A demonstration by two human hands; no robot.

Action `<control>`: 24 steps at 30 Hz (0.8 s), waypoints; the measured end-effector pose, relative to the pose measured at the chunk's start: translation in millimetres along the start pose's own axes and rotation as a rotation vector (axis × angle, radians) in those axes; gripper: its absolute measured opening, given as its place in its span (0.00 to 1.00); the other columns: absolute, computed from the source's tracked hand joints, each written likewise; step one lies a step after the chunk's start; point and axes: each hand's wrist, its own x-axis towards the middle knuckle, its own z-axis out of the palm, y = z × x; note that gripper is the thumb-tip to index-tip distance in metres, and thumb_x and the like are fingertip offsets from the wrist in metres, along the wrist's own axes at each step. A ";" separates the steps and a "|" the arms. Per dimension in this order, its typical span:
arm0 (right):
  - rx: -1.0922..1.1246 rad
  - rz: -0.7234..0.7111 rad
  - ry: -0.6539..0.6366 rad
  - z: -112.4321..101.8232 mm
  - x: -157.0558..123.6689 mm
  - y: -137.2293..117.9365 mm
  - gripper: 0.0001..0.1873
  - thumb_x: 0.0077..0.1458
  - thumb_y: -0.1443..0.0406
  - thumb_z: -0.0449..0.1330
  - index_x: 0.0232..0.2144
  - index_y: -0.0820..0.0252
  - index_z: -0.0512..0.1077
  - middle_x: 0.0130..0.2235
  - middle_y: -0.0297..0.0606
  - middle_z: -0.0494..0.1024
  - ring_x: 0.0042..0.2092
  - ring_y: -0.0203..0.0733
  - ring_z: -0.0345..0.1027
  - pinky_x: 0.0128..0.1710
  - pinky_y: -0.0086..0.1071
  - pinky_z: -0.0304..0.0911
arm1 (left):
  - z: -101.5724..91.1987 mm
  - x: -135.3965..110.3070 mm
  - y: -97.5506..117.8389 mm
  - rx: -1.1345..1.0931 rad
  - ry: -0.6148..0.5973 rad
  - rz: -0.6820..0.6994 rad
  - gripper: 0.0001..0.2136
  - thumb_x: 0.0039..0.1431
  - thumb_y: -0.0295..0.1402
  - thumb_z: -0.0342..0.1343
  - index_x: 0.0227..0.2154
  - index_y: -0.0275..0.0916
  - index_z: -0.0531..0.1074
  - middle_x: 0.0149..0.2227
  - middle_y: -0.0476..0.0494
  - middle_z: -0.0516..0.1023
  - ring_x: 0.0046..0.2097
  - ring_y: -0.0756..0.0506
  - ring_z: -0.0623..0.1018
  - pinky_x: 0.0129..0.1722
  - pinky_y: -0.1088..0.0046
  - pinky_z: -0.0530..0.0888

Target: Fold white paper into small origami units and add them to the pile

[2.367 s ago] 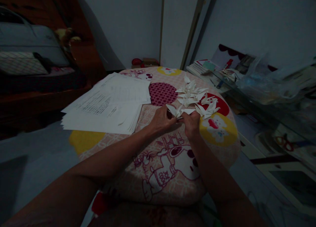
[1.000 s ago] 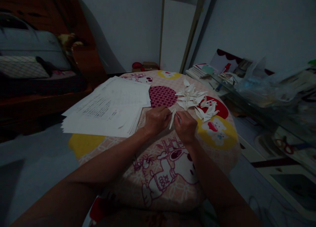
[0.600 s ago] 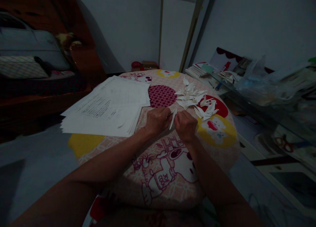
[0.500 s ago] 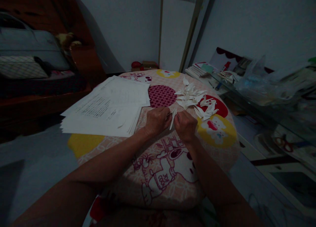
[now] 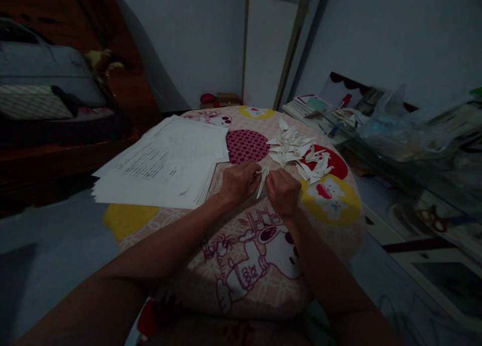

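Observation:
Between my two hands is a small folded white paper piece, narrow and pleated, with a long point hanging down toward me. My left hand pinches it from the left, its thumb and forefinger near the upper end. From the right, my right hand grips the same piece with curled fingers; the fingertips are partly hidden. Just beyond my right hand lie several folded paper cranes in a loose cluster. A thick stack of printed paper sheets rests left of my left hand.
A round table has a patterned cloth with cartoon figures. To the right, a glass-topped cabinet carries a plastic bag, papers and scissors on a lower level. A wooden seat with bags stands at left.
Both hands stay in nearly the same place. The folded paper's lower point has tilted slightly left, and my left fingers have shifted a little on it.

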 end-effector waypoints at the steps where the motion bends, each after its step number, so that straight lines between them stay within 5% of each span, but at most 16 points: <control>1: 0.001 -0.025 0.006 -0.7 0.2 0.2 0.16 0.66 0.69 0.50 0.26 0.59 0.69 0.27 0.39 0.72 0.31 0.41 0.63 0.32 0.35 0.52 | -0.1 0.0 -1.2 -0.004 0.008 0.019 0.07 0.60 0.29 0.52 0.32 0.37 0.75 0.29 0.45 0.78 0.30 0.48 0.74 0.31 0.72 0.65; 24: -0.045 -0.037 0.099 -2.3 0.7 -1.2 0.16 0.63 0.70 0.51 0.23 0.57 0.67 0.24 0.37 0.70 0.30 0.41 0.60 0.31 0.35 0.51 | 0.9 -1.5 3.0 0.045 0.033 0.022 0.05 0.56 0.27 0.51 0.27 0.38 0.71 0.25 0.47 0.73 0.27 0.49 0.70 0.28 0.72 0.60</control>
